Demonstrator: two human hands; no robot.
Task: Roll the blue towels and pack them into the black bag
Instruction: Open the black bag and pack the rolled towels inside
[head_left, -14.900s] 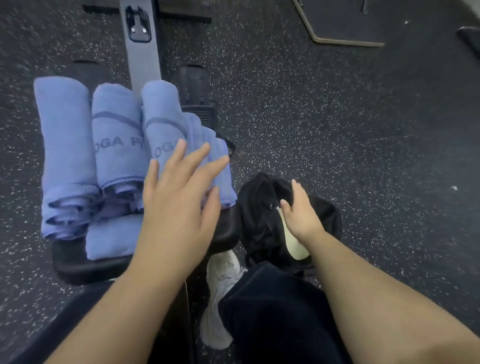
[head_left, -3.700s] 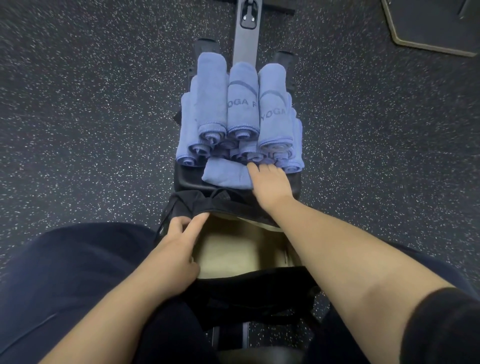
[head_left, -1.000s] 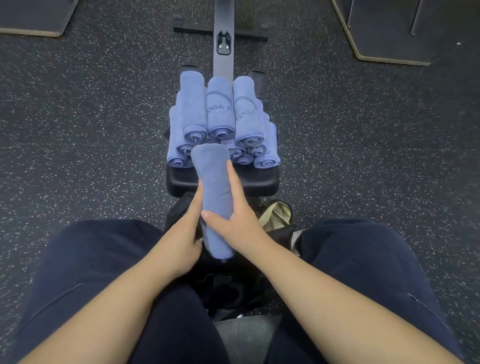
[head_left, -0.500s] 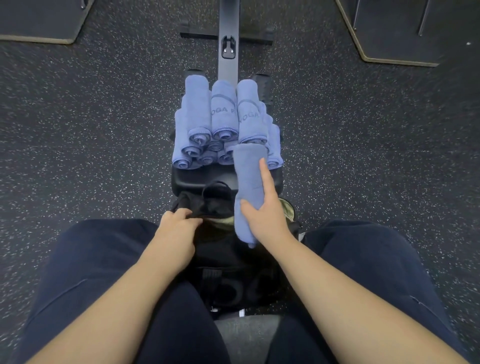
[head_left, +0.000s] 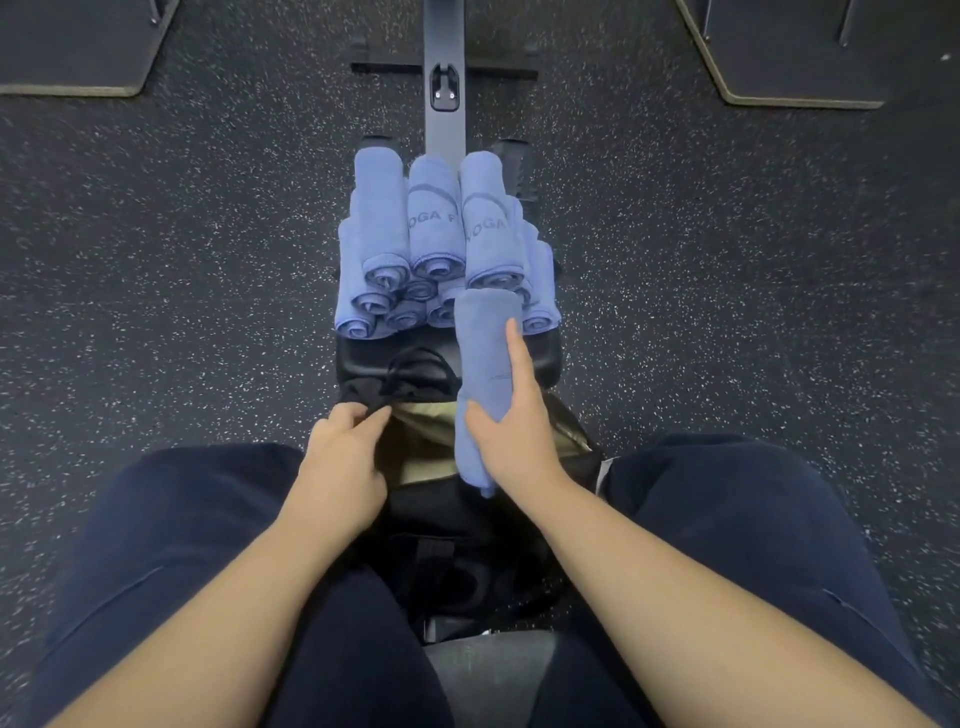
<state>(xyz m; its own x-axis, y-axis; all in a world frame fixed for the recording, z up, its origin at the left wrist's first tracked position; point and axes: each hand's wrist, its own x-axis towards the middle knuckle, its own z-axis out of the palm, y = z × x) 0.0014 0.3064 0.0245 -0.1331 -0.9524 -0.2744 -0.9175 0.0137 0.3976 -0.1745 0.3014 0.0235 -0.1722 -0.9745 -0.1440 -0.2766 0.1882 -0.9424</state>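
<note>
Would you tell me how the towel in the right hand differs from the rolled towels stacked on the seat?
The held towel is gripped by the right hand over the open black bag; the stacked towels rest untouched on the seat. Its visible side is plain; two stacked ones show lettering. All are blue and rolled.

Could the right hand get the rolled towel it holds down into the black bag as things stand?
Probably yes. The right hand grips the rolled towel directly above the black bag, whose tan lining shows through an open mouth. The left hand holds the bag's rim back, and nothing lies across the opening.
</note>
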